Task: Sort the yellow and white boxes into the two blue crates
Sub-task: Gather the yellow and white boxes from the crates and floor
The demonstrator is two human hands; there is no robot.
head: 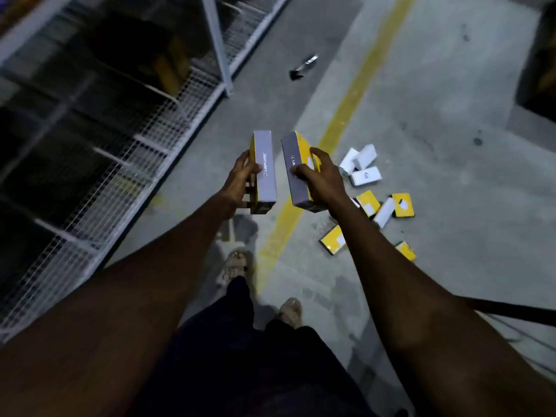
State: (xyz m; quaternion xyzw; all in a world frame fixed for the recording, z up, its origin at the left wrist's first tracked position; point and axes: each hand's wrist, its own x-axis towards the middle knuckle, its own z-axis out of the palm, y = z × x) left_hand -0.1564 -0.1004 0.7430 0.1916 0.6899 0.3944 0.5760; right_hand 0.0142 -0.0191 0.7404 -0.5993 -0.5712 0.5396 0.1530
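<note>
Bare forearms outstretched | left hand point(240, 179) grips yellow-and-grey cardboard box point(265, 171) | right hand point(323, 179) grips second yellow-and-grey box point(293, 164), just beside, apart | small white cardboard boxes point(365, 153) and flat yellow boxes point(403, 204) scattered on grey concrete floor point(436, 100), right

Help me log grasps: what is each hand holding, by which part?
Left hand grips the left yellow box, right hand the right yellow box, both midway, thumb on the grey side, fingers on the yellow face.

Dim light, grey concrete floor point(445, 94) with a yellow painted stripe point(356, 93) running diagonally across it. White wire-mesh metal shelving rack point(156, 124) along the left side. Small dark object point(301, 70) lies on the floor beyond, blurred.
</note>
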